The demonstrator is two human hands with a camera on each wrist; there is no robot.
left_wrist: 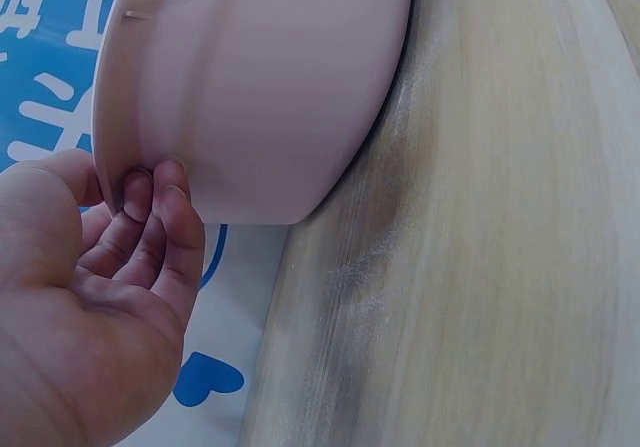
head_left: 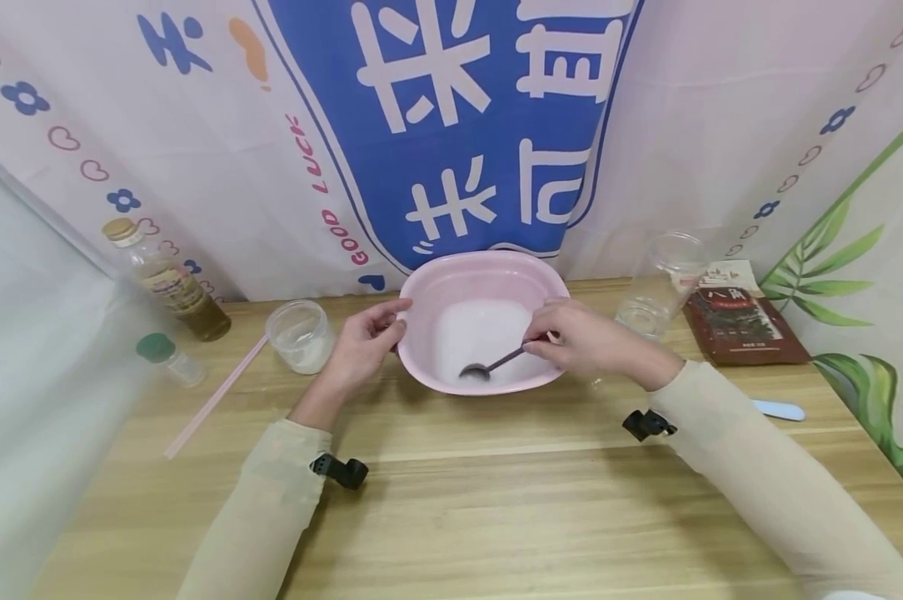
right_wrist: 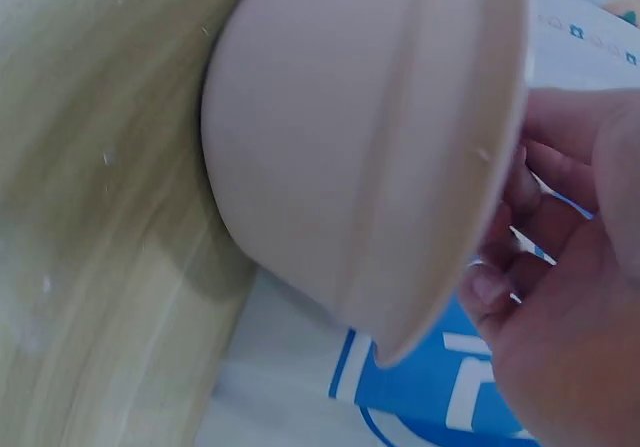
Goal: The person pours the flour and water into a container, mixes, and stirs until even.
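A pink plastic basin stands near the table's back edge with white powdery stuff spread over its floor. My left hand grips the basin's left rim, thumb on top and fingers curled under the lip, as the left wrist view shows. With my right hand I pinch the handle of a dark spoon over the basin's right side. The spoon's bowl is down at the white stuff near the front wall. In the right wrist view the basin wall hides the spoon.
Left of the basin are a clear tub with white contents, a pink stick, a green-capped shaker and an oil bottle. To the right are a clear jar, a brown packet and a light-blue handle.
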